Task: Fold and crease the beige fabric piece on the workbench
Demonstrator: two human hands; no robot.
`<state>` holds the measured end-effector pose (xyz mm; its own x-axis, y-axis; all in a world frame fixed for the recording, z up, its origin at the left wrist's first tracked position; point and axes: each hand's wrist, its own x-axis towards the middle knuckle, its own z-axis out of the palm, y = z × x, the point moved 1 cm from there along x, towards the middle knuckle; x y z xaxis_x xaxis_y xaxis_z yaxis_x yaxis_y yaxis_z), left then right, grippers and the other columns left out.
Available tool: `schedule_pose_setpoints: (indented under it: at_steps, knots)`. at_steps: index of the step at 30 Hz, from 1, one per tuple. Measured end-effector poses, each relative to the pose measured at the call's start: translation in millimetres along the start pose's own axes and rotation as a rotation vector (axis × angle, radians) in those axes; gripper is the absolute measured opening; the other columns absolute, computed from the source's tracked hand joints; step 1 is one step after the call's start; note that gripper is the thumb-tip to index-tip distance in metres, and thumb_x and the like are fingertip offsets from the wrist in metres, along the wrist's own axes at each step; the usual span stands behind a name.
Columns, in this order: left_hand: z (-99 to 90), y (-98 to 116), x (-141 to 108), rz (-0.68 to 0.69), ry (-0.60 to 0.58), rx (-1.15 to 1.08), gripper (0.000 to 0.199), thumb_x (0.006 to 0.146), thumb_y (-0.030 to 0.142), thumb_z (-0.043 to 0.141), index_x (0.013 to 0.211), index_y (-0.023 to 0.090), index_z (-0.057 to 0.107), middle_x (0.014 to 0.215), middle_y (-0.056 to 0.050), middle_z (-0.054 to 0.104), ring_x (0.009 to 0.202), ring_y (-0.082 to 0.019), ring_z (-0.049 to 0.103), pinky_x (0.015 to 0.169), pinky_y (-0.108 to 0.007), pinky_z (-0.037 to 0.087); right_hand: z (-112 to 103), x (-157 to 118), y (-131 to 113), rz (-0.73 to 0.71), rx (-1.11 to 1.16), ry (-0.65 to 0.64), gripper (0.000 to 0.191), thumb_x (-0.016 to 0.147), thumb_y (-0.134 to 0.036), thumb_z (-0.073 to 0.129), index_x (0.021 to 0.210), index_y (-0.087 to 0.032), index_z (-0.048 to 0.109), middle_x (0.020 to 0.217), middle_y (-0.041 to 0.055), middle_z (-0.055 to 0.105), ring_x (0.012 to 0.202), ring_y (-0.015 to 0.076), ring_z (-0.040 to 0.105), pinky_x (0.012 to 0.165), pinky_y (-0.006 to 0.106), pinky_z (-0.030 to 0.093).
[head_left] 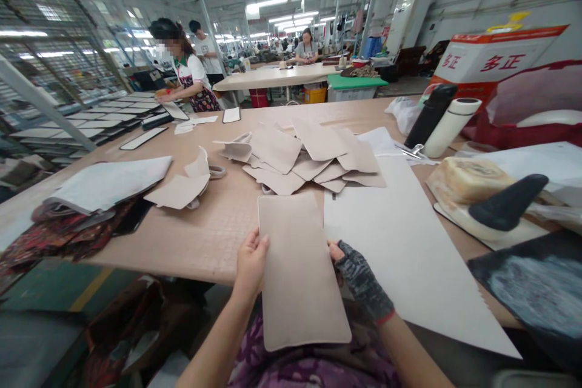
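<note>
Panel (pixel 297 267) flat between left hand (pixel 249 262) and right hand (pixel 359 279), edges in each grip.

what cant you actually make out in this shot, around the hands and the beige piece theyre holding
- Head view: the fingers of the left hand and right hand are hidden behind the beige panel; only the thumbs show.
- The panel's underside cannot be seen.
- The lower pieces in the pile of beige pieces are covered by the upper ones.
- The white sheet hides the table beneath it.
</note>
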<state>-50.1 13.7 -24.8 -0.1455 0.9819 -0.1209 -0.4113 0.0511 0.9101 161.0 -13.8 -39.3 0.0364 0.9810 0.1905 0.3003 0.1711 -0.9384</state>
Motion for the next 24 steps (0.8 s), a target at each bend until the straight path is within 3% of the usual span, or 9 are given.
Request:
schedule_pose_setpoints:
  at_steps: [2, 4, 8, 12, 16, 20, 24]
  knots:
    - [-0.1, -3, -2, -0.013, -0.02, 0.005, 0.06, 0.061, 0.035, 0.078, 0.113, 0.013, 0.058, 0.101, -0.013, 0.072, 0.086, -0.025, 0.069, 0.077, -0.035, 0.055, 5, 8, 3, 0.033, -0.052, 0.066, 0.04, 0.081, -0.056, 0.049, 0.088, -0.018, 0.06, 0.071, 0.0038, 0.062, 0.063, 0.0179, 0.056, 0.061, 0.03, 0.048]
    - [-0.7, -8, -5, -0.015, -0.034, 0.015, 0.061, 0.063, 0.036, 0.077, 0.116, 0.013, 0.057, 0.103, -0.013, 0.071, 0.088, -0.026, 0.069, 0.078, -0.035, 0.054, 10, 16, 5, -0.011, -0.191, 0.161, 0.036, 0.076, -0.055, 0.056, 0.079, -0.02, 0.055, 0.068, 0.0024, 0.058, 0.061, 0.0169, 0.052, 0.061, 0.03, 0.044]
    - [-4.2, -12, -10, 0.012, -0.044, 0.038, 0.059, 0.065, 0.037, 0.076, 0.116, 0.012, 0.058, 0.107, -0.014, 0.07, 0.092, -0.026, 0.068, 0.081, -0.035, 0.054, 15, 23, 7, -0.103, -0.328, 0.225, 0.04, 0.083, -0.056, 0.041, 0.061, -0.023, 0.044, 0.059, 0.0018, 0.05, 0.056, 0.016, 0.045, 0.061, 0.031, 0.037]
    - [-6.9, -9, -14, -0.018, -0.049, 0.025, 0.061, 0.066, 0.036, 0.075, 0.118, 0.012, 0.057, 0.107, -0.014, 0.07, 0.089, -0.026, 0.068, 0.078, -0.035, 0.055, 13, 30, 8, -0.089, -0.25, 0.225, 0.043, 0.087, -0.056, 0.035, 0.061, -0.023, 0.043, 0.059, 0.001, 0.05, 0.056, 0.0153, 0.044, 0.06, 0.03, 0.036]
    - [-5.1, -7, -19, -0.02, -0.06, 0.013, 0.06, 0.066, 0.034, 0.076, 0.118, 0.012, 0.057, 0.107, -0.014, 0.07, 0.087, -0.025, 0.069, 0.077, -0.033, 0.055, 12, 46, 6, -0.017, -0.212, 0.233, 0.038, 0.078, -0.06, 0.05, 0.072, -0.022, 0.048, 0.062, -0.0019, 0.05, 0.056, 0.0148, 0.046, 0.058, 0.028, 0.037]
    - [-2.9, -6, -24, -0.033, -0.092, 0.031, 0.055, 0.068, 0.034, 0.075, 0.115, 0.012, 0.058, 0.107, -0.014, 0.07, 0.088, -0.025, 0.069, 0.077, -0.033, 0.055, 11, 65, 2, -0.064, -0.178, 0.292, 0.042, 0.078, -0.061, 0.047, 0.06, -0.023, 0.043, 0.056, -0.002, 0.045, 0.054, 0.0138, 0.041, 0.058, 0.029, 0.037]
    - [-5.1, -6, -18, -0.063, -0.057, -0.013, 0.056, 0.063, 0.032, 0.078, 0.112, 0.012, 0.06, 0.103, -0.014, 0.071, 0.086, -0.025, 0.069, 0.077, -0.034, 0.055, 9, 66, -2, -0.02, -0.006, 0.255, 0.046, 0.075, -0.064, 0.048, 0.06, -0.021, 0.051, 0.06, 0.0034, 0.056, 0.058, 0.016, 0.048, 0.059, 0.03, 0.044]
